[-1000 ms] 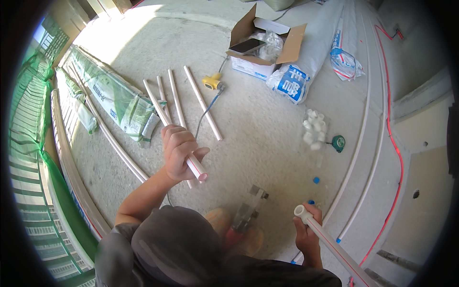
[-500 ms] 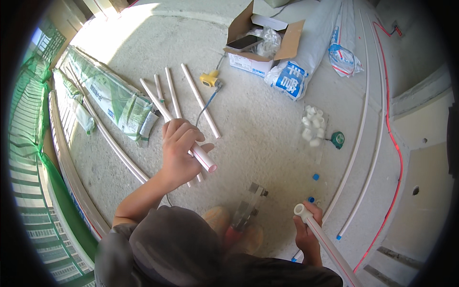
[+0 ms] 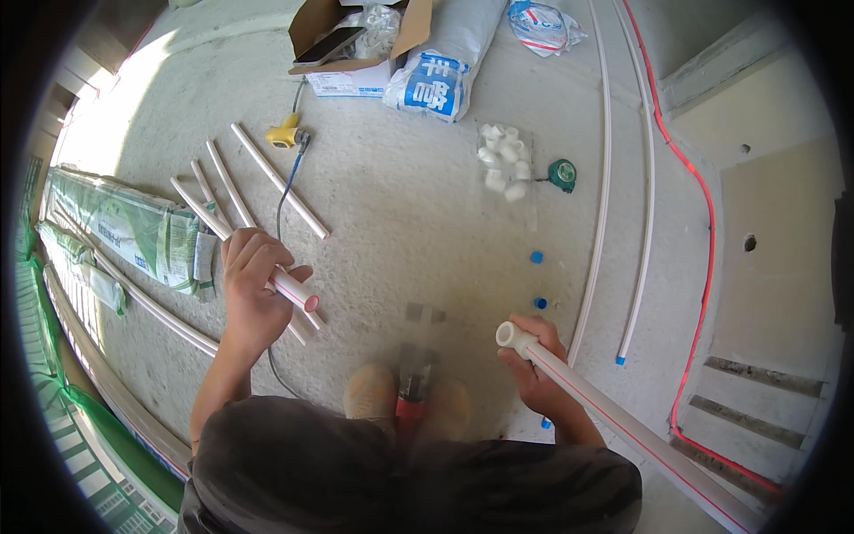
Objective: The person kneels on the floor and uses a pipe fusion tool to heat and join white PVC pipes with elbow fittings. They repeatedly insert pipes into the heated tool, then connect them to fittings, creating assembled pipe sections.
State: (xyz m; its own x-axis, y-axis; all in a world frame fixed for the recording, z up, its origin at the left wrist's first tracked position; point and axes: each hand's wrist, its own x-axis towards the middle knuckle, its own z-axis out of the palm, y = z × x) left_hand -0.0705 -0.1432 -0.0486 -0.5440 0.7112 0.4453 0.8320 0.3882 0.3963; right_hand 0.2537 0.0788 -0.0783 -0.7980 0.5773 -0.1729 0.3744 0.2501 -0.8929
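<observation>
My left hand [image 3: 252, 292] is closed around a white plastic pipe [image 3: 294, 291] with a red stripe; its open end points toward the lower right. On the right, my right hand [image 3: 537, 378] grips a longer striped pipe [image 3: 623, 425] near its upper end, where a white pipe fitting [image 3: 514, 335] is attached. The long pipe runs off toward the lower right. Between my shoes stands a tool with a red body [image 3: 410, 416] and a flat metal head, blurred and nearest the middle. The pipe ends are apart from it.
Several cut pipes [image 3: 280, 181] lie at left, beside a yellow connector [image 3: 283, 133] on a cable. Behind are an opened carton [image 3: 351, 82] and wrapped bundle [image 3: 436, 84]. White fittings [image 3: 505, 156], a green tape measure [image 3: 561, 174] and blue caps [image 3: 536, 257] lie right.
The view has turned, so the floor items sit farther left and higher. Both hands keep their pipes; the fitting end now appears farther left and higher in the picture.
</observation>
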